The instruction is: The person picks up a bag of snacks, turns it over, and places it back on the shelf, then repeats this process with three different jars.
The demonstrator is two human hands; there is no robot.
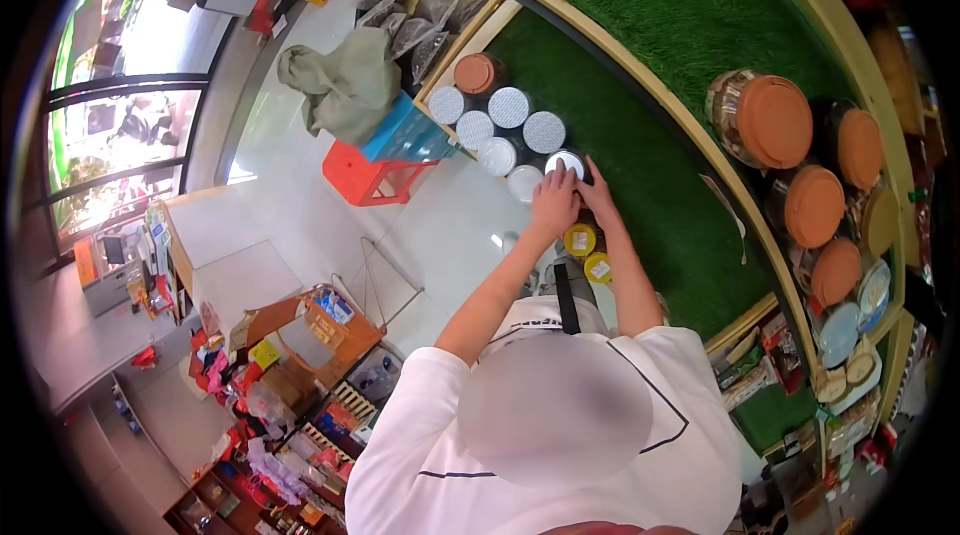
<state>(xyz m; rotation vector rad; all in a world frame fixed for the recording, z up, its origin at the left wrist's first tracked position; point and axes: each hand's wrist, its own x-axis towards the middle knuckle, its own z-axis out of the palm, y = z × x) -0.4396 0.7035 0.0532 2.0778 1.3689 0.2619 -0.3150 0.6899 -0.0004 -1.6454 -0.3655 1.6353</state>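
Note:
A jar with a white lid [566,157] stands at the end of a cluster of jars on the green turf shelf. My left hand [556,203] reaches over its near side, fingers closed together against the lid. On the jar's right side is my right hand [596,191], fingers bent around the edge; the fingertips are partly hidden. Close by are a plain white-lidded jar [523,183] and a patterned-lid jar [544,132]. Two yellow-lidded jars [579,240] sit just below my hands, between my forearms.
An orange-lidded jar [474,73] stands at the cluster's far end, near bagged goods [410,30]. Large orange-lidded jars [774,123] line the upper shelf at right. A red stool [365,177] and blue bin [410,133] stand left of the shelf. A wooden shelf edge [640,60] curves alongside.

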